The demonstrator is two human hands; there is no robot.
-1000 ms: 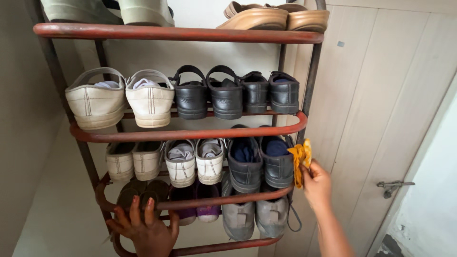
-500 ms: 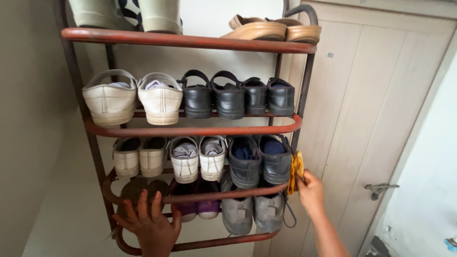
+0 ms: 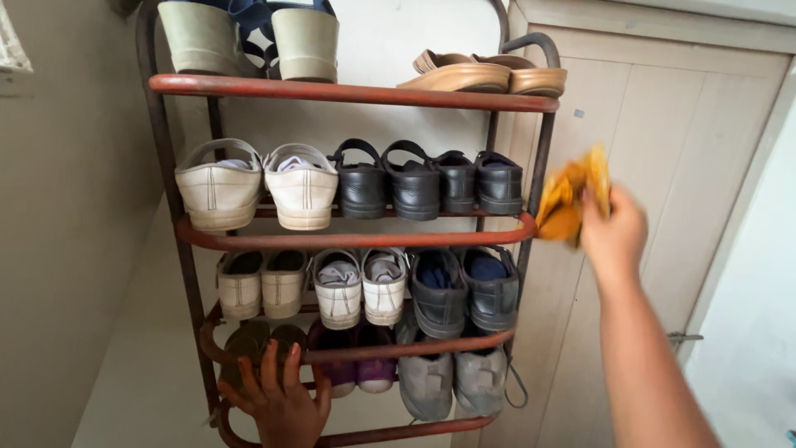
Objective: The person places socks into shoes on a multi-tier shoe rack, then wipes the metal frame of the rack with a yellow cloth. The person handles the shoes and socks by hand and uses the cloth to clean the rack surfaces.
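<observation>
Yellow cloth [image 3: 568, 203] sits bunched in our right hand [image 3: 613, 232], fingers closed tight around it, right beside the side post of the shoe rack [image 3: 356, 241] at the second shelf. Our left hand [image 3: 282, 402] lies open and flat on the low bar, holding nothing. We think the wiping is partway done, with the upper bars left. A moment ago the cloth was lower, by the third shelf.
</observation>
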